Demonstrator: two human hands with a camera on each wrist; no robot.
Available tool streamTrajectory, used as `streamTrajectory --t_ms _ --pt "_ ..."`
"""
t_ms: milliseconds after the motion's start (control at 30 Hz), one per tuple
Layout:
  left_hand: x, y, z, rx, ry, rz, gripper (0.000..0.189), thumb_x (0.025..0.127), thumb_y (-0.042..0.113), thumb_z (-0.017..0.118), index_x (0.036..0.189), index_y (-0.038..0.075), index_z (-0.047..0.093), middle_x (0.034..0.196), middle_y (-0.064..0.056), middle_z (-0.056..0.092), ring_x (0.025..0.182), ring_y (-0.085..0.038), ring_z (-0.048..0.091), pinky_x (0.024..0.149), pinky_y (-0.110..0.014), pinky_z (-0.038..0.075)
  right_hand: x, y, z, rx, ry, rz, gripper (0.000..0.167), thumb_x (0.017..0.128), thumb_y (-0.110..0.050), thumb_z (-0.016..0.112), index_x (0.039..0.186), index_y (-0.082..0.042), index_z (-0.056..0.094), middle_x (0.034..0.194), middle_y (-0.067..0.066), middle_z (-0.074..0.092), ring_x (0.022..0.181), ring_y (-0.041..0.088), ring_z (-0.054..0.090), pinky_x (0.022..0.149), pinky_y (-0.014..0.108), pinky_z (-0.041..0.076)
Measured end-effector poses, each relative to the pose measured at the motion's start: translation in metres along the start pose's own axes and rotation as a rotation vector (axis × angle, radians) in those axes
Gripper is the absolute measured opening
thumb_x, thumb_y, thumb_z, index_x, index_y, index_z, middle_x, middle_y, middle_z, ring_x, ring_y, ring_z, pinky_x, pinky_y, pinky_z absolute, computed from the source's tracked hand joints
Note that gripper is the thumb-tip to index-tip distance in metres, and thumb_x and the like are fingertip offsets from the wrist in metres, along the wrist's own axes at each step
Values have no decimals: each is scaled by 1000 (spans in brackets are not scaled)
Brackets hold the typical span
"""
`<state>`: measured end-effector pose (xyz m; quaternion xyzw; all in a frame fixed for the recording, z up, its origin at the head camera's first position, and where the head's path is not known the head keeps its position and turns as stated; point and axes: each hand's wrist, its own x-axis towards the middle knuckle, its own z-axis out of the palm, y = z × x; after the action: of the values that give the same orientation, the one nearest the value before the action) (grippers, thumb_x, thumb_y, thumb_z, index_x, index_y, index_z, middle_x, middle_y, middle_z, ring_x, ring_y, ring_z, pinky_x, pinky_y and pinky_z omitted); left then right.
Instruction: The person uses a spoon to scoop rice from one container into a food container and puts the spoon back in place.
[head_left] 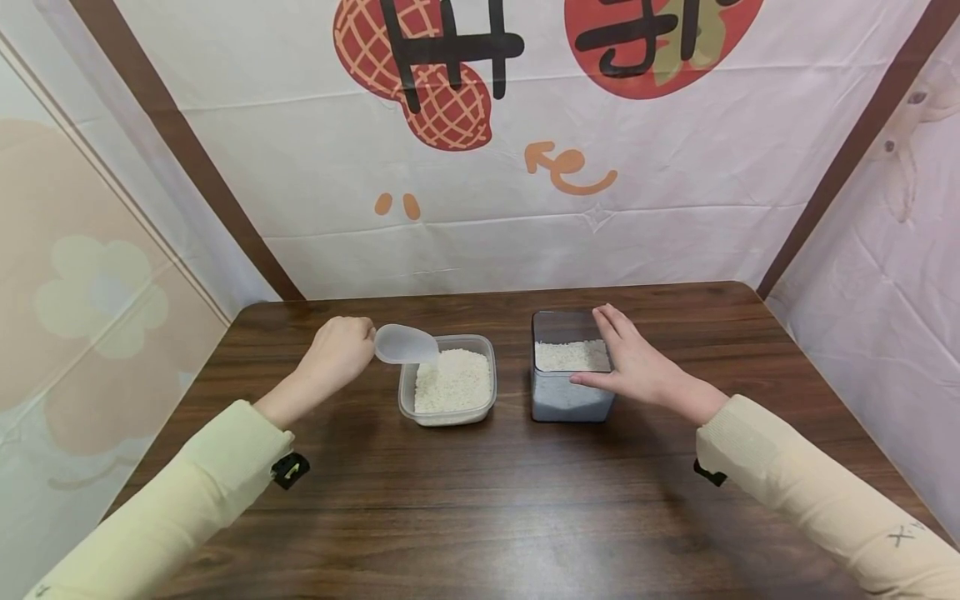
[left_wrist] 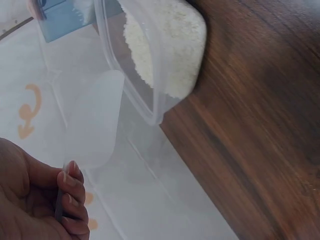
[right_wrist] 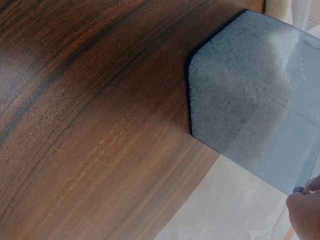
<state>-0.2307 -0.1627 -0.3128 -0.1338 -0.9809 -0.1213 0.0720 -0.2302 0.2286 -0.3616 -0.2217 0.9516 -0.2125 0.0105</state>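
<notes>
My left hand (head_left: pixel 341 346) pinches the thin handle of a translucent scoop (head_left: pixel 403 344). The scoop's mouth points right, its tip overlapping the left rim of a clear plastic container (head_left: pixel 406 400). White rice (head_left: pixel 457 383) fills much of that container. In the left wrist view, thumb and curled fingers hold the scoop (left_wrist: pixel 95 120) from behind. To the right stands a blue-grey see-through bin (head_left: pixel 572 398), with more rice (right_wrist: pixel 240 85) inside. My right hand (head_left: pixel 633 358) spreads over its right side, thumb along the front rim and straight fingers at the far right corner.
Both containers stand on a dark wood-grain table (head_left: pixel 465 500), with a gap between them. Behind the table hangs a white printed cloth (head_left: pixel 480 242), and more cloth hangs at both sides.
</notes>
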Motion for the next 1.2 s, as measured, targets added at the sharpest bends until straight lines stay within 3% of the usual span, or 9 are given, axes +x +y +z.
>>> streamTrajectory --t_ms 333,600,900,1200 --pt "8 18 -12 -5 19 7 31 87 4 35 59 6 48 55 -4 41 54 -20 40 50 -30 31 1 0 1 5 6 -6 108 74 -66 57 144 2 10 150 16 5 138 29 4 105 47 19" --pt "13 30 -17 -38 24 27 30 88 5 35 66 2 55 55 -4 43 54 -20 41 50 -30 32 1 0 1 7 7 -2 108 74 -65 58 144 2 10 150 16 5 138 30 4 106 47 19" --pt "22 44 -20 -26 17 42 34 90 7 35 57 9 41 55 -4 37 56 -21 39 54 -31 32 1 1 2 0 11 -9 107 74 -64 58 143 3 11 150 17 6 137 30 5 105 47 20" --pt "31 66 -27 -33 17 89 33 91 8 38 58 8 44 55 -4 40 57 -22 42 57 -33 35 1 2 2 -7 21 -16 107 74 -64 59 143 3 11 149 17 7 137 30 5 105 47 20"
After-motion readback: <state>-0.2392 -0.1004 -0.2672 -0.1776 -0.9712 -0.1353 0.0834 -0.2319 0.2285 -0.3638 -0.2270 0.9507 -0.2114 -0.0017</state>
